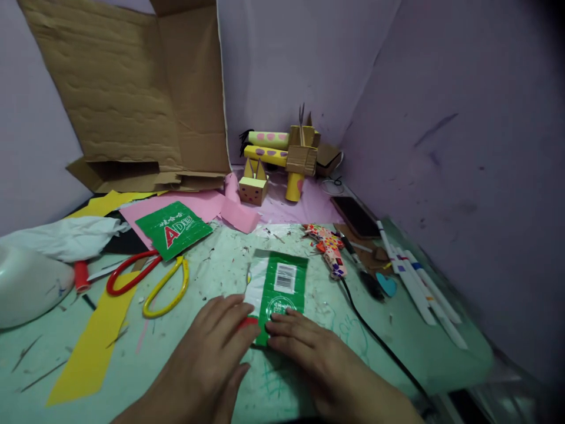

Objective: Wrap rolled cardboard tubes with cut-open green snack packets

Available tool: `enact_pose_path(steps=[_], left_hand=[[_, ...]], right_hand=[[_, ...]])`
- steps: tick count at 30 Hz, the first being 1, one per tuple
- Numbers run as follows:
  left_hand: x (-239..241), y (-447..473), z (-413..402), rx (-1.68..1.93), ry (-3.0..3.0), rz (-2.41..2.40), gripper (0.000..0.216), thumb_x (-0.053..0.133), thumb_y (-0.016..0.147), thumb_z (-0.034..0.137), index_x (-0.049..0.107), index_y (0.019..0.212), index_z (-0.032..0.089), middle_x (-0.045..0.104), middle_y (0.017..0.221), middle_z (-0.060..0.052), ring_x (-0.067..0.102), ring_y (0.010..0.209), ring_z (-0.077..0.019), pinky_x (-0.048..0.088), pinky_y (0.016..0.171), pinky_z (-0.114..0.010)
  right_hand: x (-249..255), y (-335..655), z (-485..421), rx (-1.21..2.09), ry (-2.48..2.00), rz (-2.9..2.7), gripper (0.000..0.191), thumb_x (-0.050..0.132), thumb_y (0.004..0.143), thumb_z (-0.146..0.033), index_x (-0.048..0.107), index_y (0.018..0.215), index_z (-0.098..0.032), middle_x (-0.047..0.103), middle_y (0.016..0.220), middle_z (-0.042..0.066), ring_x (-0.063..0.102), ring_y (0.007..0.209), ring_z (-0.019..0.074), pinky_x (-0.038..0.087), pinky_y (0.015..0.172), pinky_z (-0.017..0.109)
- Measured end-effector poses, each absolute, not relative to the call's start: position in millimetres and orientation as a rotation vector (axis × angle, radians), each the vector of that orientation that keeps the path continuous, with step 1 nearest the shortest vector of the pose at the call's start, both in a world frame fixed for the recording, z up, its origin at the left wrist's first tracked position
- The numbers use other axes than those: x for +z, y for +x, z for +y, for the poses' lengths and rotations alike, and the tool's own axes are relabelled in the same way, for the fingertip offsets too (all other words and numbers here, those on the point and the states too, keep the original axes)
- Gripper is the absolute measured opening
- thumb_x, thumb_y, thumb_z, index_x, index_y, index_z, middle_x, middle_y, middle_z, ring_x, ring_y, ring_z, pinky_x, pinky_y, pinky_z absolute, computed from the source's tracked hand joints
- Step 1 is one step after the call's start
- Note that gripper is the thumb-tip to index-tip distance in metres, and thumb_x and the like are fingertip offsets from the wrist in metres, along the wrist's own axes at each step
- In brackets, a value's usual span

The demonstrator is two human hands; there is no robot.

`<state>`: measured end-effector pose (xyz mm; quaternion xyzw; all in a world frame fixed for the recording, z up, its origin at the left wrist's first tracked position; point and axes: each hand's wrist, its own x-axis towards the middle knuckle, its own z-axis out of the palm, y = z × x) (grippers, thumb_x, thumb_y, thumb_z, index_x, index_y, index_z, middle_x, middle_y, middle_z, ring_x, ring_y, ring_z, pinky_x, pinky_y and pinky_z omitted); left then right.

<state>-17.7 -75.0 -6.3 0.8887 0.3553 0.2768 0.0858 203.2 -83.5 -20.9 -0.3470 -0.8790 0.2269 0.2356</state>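
Observation:
A printed piece of green and white carton with a barcode lies on the table in front of me. My left hand rests on its lower left edge, fingers stretched out, beside a small red patch. On the lower right part lie the fingers of my right hand, also extended and flat. Neither hand grips anything. To the left is another green carton piece with "AD" lettering. Red and yellow looped handles, looking like scissors, stick out by it.
A cardboard box stands at the back left, near a yellow cardboard animal figure. A patterned glue gun-like tool trails a black cord. White markers and a phone lie right; a yellow strip lies left.

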Motion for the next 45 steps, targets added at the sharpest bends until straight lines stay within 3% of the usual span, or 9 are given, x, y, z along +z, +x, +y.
enact_pose_path(steps=[5,9,13,20,27,31,35,41,45], left_hand=[[-23,-7,-60,0.829,2.741,0.817,0.034,0.042,0.077,0.003,0.055,0.107,0.011,0.064,0.098,-0.013,0.058,0.094,-0.0256,0.049,0.085,-0.051],[-30,-6,-59,0.934,2.768,0.753,0.039,0.039,0.071,-0.002,0.058,0.104,0.006,0.064,0.093,-0.016,0.058,0.090,-0.0258,0.053,0.078,-0.047],[-29,-2,-62,0.955,2.660,0.851,0.023,0.043,0.078,0.002,0.061,0.092,0.008,0.061,0.082,-0.012,0.057,0.078,-0.0224,0.053,0.064,-0.038],[-38,13,-67,0.771,2.899,1.000,0.018,0.044,0.084,0.012,0.061,0.091,0.012,0.061,0.078,-0.007,0.053,0.065,-0.0215,0.046,0.053,-0.034],[-24,18,-58,0.593,2.685,1.075,0.028,0.035,0.089,0.017,0.054,0.068,0.019,0.054,0.060,-0.001,0.048,0.053,-0.0179,0.035,0.045,-0.029],[-20,14,-61,0.548,2.849,1.045,0.032,0.027,0.089,0.010,0.058,0.083,0.017,0.061,0.068,-0.002,0.052,0.060,-0.0180,0.040,0.054,-0.031],[-21,12,-67,0.424,3.045,1.043,0.025,0.034,0.088,0.006,0.056,0.100,0.012,0.066,0.084,-0.003,0.056,0.078,-0.0187,0.040,0.070,-0.030],[-22,18,-57,0.409,2.923,1.088,0.026,0.034,0.085,0.003,0.056,0.088,0.016,0.063,0.069,0.000,0.054,0.058,-0.0159,0.040,0.055,-0.030],[-18,16,-50,0.504,2.816,1.070,0.030,0.030,0.088,0.005,0.056,0.082,0.018,0.062,0.064,0.002,0.051,0.053,-0.0150,0.039,0.051,-0.029]], right_hand=[[-28,217,-83,0.577,-0.962,-2.292,0.053,0.041,0.068,0.006,0.055,0.113,-0.017,0.064,0.112,0.006,0.055,0.110,0.0148,0.044,0.098,0.034],[-36,223,-85,0.483,-1.053,-2.169,0.031,0.054,0.080,-0.005,0.056,0.109,-0.015,0.061,0.109,0.010,0.055,0.102,0.0178,0.050,0.086,0.034],[-41,221,-83,0.392,-1.055,-2.201,0.017,0.056,0.083,-0.010,0.060,0.099,-0.015,0.063,0.092,0.008,0.055,0.085,0.0183,0.051,0.071,0.033],[-46,207,-80,0.345,-1.003,-2.263,0.020,0.047,0.086,-0.008,0.061,0.099,-0.014,0.065,0.086,0.007,0.052,0.074,0.0177,0.047,0.064,0.031],[-40,203,-78,0.246,-1.080,-2.225,0.024,0.041,0.089,-0.014,0.065,0.090,-0.014,0.067,0.078,0.006,0.053,0.064,0.0160,0.045,0.056,0.028],[-40,202,-77,0.155,-1.162,-2.238,0.032,0.035,0.094,-0.020,0.066,0.090,-0.015,0.068,0.076,0.006,0.055,0.062,0.0161,0.045,0.054,0.027],[-41,203,-78,0.117,-1.196,-2.304,0.025,0.040,0.092,-0.015,0.065,0.093,-0.016,0.070,0.080,0.004,0.058,0.064,0.0155,0.047,0.058,0.026],[-40,201,-75,0.133,-1.233,-2.290,0.019,0.046,0.088,-0.009,0.064,0.085,-0.015,0.070,0.077,0.003,0.058,0.062,0.0145,0.046,0.058,0.025],[-41,205,-75,0.248,-1.200,-2.211,0.010,0.054,0.087,-0.020,0.063,0.086,-0.016,0.068,0.073,0.003,0.059,0.063,0.0145,0.049,0.059,0.026]])
